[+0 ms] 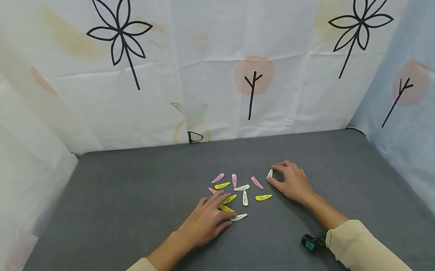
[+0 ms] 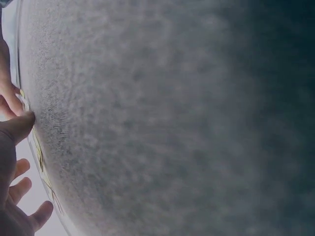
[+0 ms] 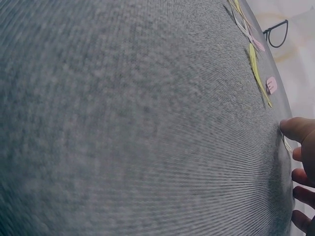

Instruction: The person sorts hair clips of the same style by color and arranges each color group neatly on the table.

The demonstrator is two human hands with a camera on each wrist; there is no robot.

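Note:
Snap hair clips in white, pink and yellow lie scattered on the grey table. My right hand is at the right edge of the group, pinching a white hair clip between thumb and index finger. In the right wrist view that white clip shows partly behind the thumb. On the left side my left hand reaches over the clips with its fingers spread. Its thumb tip is right at another white clip. Below its index finger lie yellow clips, partly covered by the hand, as is a pink clip.
Between the hands lie a yellow clip, a pink clip and an upright-lying white clip. Farther back are more pink and yellow clips. Patterned white cloth walls the grey table at the back and sides.

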